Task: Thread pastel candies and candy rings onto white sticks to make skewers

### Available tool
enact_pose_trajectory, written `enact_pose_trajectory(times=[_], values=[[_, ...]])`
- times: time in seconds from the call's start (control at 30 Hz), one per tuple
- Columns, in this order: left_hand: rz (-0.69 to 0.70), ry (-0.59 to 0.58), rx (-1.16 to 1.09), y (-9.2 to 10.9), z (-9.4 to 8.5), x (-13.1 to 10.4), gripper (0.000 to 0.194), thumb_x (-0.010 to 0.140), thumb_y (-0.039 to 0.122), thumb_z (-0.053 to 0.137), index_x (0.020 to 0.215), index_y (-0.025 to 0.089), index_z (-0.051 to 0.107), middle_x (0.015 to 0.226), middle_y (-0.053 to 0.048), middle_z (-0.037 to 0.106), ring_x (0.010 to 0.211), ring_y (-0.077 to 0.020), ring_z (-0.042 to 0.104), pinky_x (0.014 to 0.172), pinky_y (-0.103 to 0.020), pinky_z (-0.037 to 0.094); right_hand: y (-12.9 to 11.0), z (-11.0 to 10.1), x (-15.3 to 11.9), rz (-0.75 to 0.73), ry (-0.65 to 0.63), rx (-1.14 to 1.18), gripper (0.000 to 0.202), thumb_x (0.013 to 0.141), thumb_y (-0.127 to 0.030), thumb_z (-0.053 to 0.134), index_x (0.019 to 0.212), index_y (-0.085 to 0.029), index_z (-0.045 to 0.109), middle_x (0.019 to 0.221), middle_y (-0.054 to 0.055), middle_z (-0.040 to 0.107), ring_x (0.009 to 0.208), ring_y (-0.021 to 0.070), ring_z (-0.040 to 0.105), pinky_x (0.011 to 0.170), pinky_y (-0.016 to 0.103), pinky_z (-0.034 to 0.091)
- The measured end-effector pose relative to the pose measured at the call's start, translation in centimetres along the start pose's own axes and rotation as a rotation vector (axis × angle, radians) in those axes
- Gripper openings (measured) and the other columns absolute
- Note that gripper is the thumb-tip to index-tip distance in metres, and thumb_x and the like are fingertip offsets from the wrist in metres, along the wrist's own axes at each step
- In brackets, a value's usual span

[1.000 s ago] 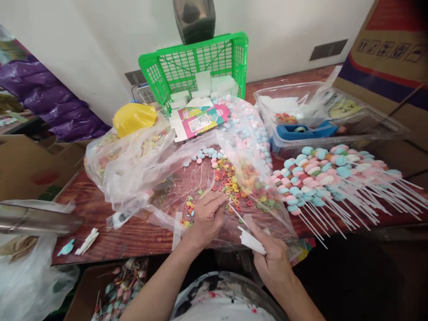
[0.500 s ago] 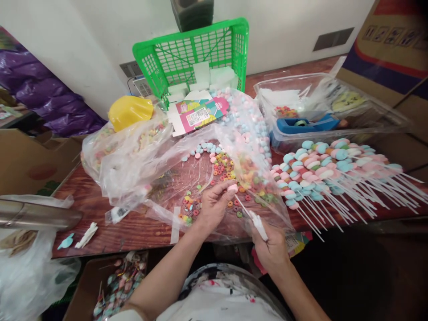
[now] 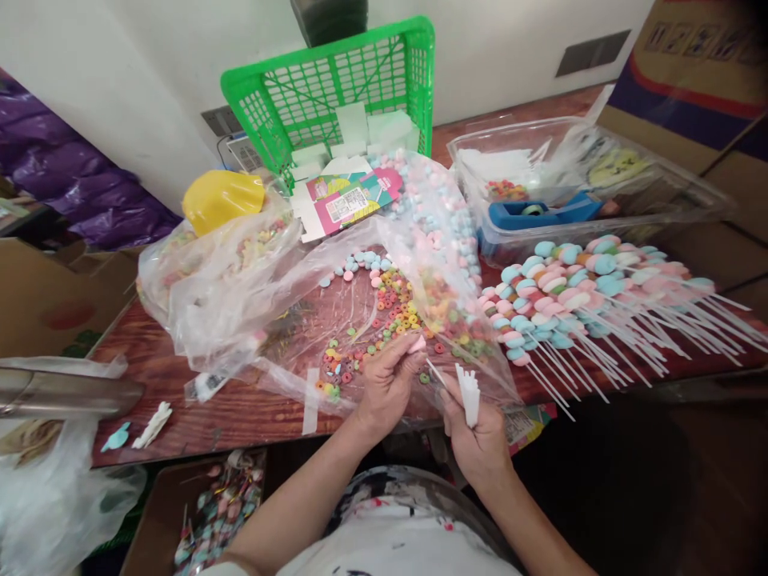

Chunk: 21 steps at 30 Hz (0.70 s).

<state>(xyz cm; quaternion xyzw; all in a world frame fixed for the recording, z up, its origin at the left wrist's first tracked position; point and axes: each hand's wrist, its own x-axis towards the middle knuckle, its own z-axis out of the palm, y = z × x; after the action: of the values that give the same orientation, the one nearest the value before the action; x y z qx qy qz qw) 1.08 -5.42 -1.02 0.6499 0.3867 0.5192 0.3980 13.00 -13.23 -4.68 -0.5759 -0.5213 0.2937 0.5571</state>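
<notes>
My left hand (image 3: 389,380) is closed, pinching a pink marshmallow (image 3: 417,344) between thumb and fingertips. My right hand (image 3: 478,436) grips a bundle of white sticks (image 3: 469,396) that points upward. One single white stick (image 3: 437,372) slants from the right fingers toward the left hand; its tip lies close to the marshmallow, and I cannot tell whether they touch. Under both hands spreads a clear plastic sheet (image 3: 288,320) with loose coloured cereal rings (image 3: 402,308) and blue and pink marshmallows (image 3: 369,260). To the right lie many finished marshmallow skewers (image 3: 558,300) in a heap.
A green basket (image 3: 327,68) stands at the back behind a printed card (image 3: 351,204). Right of it is a clear plastic tub (image 3: 666,204) with a blue tape dispenser (image 3: 546,214). A steel flask (image 3: 72,392) lies left. Below the table edge sits a carton of wrapped sweets (image 3: 219,504).
The stick between the hands has drawn back from the left fingers and shows shorter. The bundle in my right hand has turned more upright. The whole view has shifted slightly.
</notes>
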Motion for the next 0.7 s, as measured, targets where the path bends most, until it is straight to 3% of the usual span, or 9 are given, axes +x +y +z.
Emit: enact_pose_trajectory(times=[0.17, 0.23, 0.33, 0.43, 0.5, 0.6, 0.7], values=[[0.178, -0.337, 0.126, 1.1, 0.5, -0.8, 0.032, 0.092, 0.02, 0.05, 0.12, 0.023, 0.065, 0.123, -0.008, 0.066, 0.116, -0.0215, 0.06, 0.101, -0.04, 0.048, -0.6, -0.8, 1.5, -0.112, 0.03, -0.076, 0.026, 0.089, -0.021, 0.049, 0.099, -0.017, 0.073, 0.07, 0.003, 0.069, 0.061, 0.0146, 0.063, 0.06, 0.025, 0.052], [0.179, -0.314, 0.188, 1.1, -0.2, -0.1, 0.032, 0.092, 0.021, 0.049, 0.121, 0.023, 0.063, 0.121, -0.008, 0.067, 0.114, -0.0215, 0.061, 0.098, -0.04, 0.048, -0.5, -1.7, 2.2, -0.126, 0.069, -0.118, 0.026, 0.088, -0.021, 0.051, 0.103, -0.016, 0.072, 0.08, 0.005, 0.072, 0.069, 0.0164, 0.066, 0.065, 0.026, 0.054], [0.122, -0.247, 0.426, 0.2, -1.9, 1.4, 0.024, 0.09, 0.023, 0.054, 0.109, 0.023, 0.068, 0.1, -0.007, 0.072, 0.09, -0.0199, 0.064, 0.083, -0.037, 0.05, 0.2, -3.1, 2.7, -0.053, 0.158, -0.17, 0.03, 0.088, -0.024, 0.053, 0.11, -0.014, 0.07, 0.075, 0.003, 0.071, 0.058, 0.0144, 0.063, 0.058, 0.024, 0.053], [0.135, -0.394, 0.792, -0.7, -2.9, 2.1, 0.017, 0.088, 0.022, 0.055, 0.091, 0.019, 0.072, 0.085, -0.008, 0.067, 0.083, -0.0213, 0.058, 0.076, -0.036, 0.046, 0.6, -3.9, 2.7, -0.023, 0.166, -0.208, 0.03, 0.088, -0.024, 0.053, 0.11, -0.014, 0.07, 0.067, 0.002, 0.069, 0.052, 0.0137, 0.061, 0.052, 0.023, 0.052], [0.161, -0.461, 0.954, -1.1, -3.0, 2.1, 0.021, 0.089, 0.021, 0.052, 0.088, 0.018, 0.072, 0.087, -0.009, 0.062, 0.088, -0.0229, 0.053, 0.076, -0.036, 0.044, 0.6, -4.0, 2.5, -0.117, 0.137, -0.25, 0.029, 0.086, -0.021, 0.052, 0.107, -0.014, 0.071, 0.078, 0.005, 0.073, 0.067, 0.0176, 0.069, 0.063, 0.025, 0.056], [0.169, -0.429, 0.972, -1.1, -2.8, 2.2, 0.024, 0.092, 0.021, 0.047, 0.088, 0.017, 0.071, 0.088, -0.009, 0.06, 0.088, -0.0217, 0.05, 0.077, -0.034, 0.043, 0.2, -3.9, 2.4, -0.275, 0.114, -0.304, 0.031, 0.084, -0.016, 0.05, 0.107, -0.013, 0.071, 0.1, 0.011, 0.074, 0.09, 0.0226, 0.071, 0.08, 0.031, 0.057], [0.131, -0.458, 0.857, -0.5, -2.7, 2.3, 0.024, 0.093, 0.022, 0.047, 0.087, 0.018, 0.07, 0.087, -0.006, 0.06, 0.086, -0.0189, 0.051, 0.079, -0.033, 0.043, 0.0, -4.0, 2.2, -0.26, 0.128, -0.313, 0.033, 0.083, -0.014, 0.05, 0.11, -0.013, 0.07, 0.104, 0.01, 0.073, 0.093, 0.0225, 0.071, 0.083, 0.031, 0.057]])
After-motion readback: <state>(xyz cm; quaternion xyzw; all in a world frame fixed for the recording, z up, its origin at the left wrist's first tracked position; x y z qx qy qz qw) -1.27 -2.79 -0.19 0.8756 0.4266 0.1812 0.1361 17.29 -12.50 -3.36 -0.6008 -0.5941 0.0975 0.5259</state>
